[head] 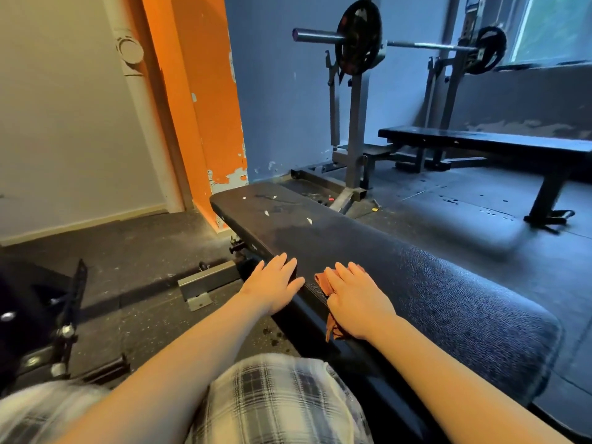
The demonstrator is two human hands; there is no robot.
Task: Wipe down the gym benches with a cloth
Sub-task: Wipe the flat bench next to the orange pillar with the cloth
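Note:
A long black padded bench [416, 283] runs from the lower right toward the orange wall, with white flecks and a damp-looking patch near its far end. My right hand [355, 299] lies flat with straight fingers on a brown-orange cloth [321, 281], pressing it onto the bench's near edge. Part of the cloth hangs over that edge below my wrist. My left hand [275, 282] rests flat on the same edge, just left of the cloth, fingers straight.
A second black flat bench [499, 145] stands at the back right. Behind it is a rack with a loaded barbell [362, 38]. A metal bench foot [205, 283] lies on the rubber floor to the left, and dark equipment [48, 318] fills the left edge.

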